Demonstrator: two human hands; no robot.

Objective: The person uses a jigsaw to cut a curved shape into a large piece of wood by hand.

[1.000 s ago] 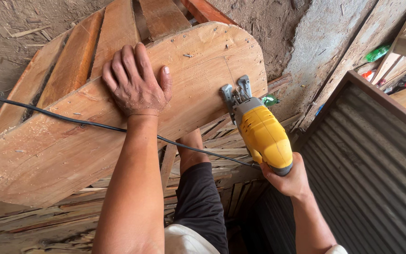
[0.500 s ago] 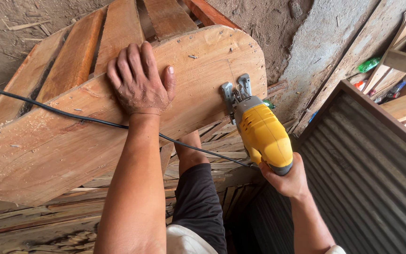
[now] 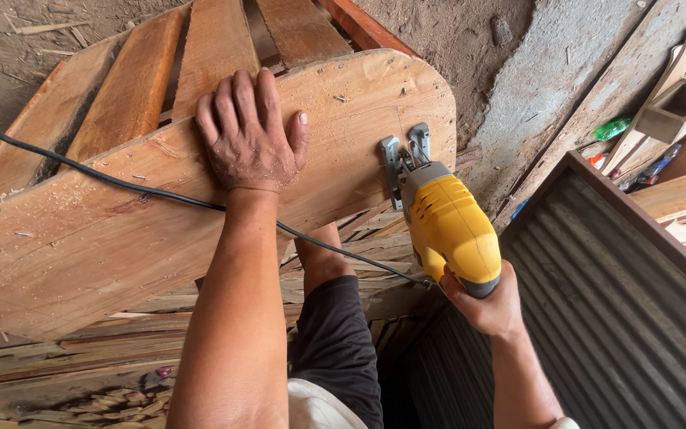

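A broad wooden board [image 3: 121, 230] with rounded corners lies on rough planks [image 3: 208, 40]. The left hand [image 3: 249, 135] presses flat on the board, fingers spread. A black cord [image 3: 105, 179] crosses the board and passes under that forearm. Right of the hand, a yellow jigsaw [image 3: 448, 226] sits with its metal shoe on the board's lower right edge, the right hand [image 3: 482, 302] wrapped around its rear. Right of the board stands corrugated metal sheeting [image 3: 597, 318], and beyond it an open, empty wooden box [image 3: 676, 107].

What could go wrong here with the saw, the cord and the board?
The black cord lies across the board under the left hand, so it might snag or drift toward the yellow saw. The board overhangs the planks, held only by that flat hand, and could shift. The right hand alone steadies the saw.
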